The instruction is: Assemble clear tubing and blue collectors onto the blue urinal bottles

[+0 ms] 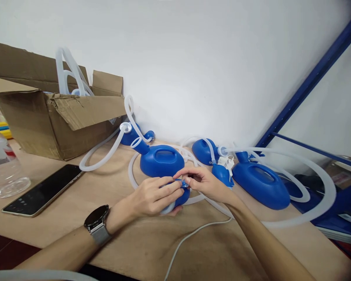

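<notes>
My left hand, a watch on its wrist, is wrapped round a small round blue piece near the middle of the table. The fingers of my right hand are pinched at the top of that piece, by a small blue clip-like part; what they grip is too small to name. Pale tubing shows under my left fingers. Just behind my hands lies a blue bottle with a handle and an open clear neck. Another blue bottle lies to the right.
An open cardboard box holding clear tubes stands at the left. A black phone and a clear plastic bottle are before it. Long tubing loops at the right. A white cable crosses the wooden table.
</notes>
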A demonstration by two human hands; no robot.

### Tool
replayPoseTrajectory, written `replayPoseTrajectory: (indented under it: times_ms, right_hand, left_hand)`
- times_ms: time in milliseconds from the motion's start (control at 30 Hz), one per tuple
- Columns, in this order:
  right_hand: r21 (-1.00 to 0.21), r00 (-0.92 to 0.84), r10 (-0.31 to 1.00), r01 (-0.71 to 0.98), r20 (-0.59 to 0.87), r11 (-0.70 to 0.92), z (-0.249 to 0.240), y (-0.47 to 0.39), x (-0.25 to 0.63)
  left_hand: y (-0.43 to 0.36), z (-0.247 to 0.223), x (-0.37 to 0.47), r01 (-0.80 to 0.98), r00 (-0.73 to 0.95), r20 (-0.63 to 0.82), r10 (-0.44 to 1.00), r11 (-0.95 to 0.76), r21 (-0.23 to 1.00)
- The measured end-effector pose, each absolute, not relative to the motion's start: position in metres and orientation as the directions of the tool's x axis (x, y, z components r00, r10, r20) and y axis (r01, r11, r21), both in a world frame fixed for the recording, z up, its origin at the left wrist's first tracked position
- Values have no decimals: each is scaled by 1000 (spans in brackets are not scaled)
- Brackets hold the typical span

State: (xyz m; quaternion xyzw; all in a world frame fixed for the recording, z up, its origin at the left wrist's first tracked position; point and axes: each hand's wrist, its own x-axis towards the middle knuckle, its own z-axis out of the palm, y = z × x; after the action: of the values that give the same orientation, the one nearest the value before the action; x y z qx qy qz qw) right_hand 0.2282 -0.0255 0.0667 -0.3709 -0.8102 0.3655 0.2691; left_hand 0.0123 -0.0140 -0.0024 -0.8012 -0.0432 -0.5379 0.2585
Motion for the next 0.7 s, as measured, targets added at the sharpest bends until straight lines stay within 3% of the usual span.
replayPoseTrajectory:
  times_ms: [333,533,700]
  right_hand:
    - [-661,-621,725,415,297,625,62,-21,231]
    - [-541,-628,674,436,389,719,62,-25,228]
    - [-606,-683,650,374,332,702,64,-21,233]
  left_hand:
    - [-15,-3,12,365,415,888,-195,-859,-359]
    - [-16,-4,11,348,364,918,-157,-891,-291]
    - [-13,-5,11,362,397,909,-128,-888,-283]
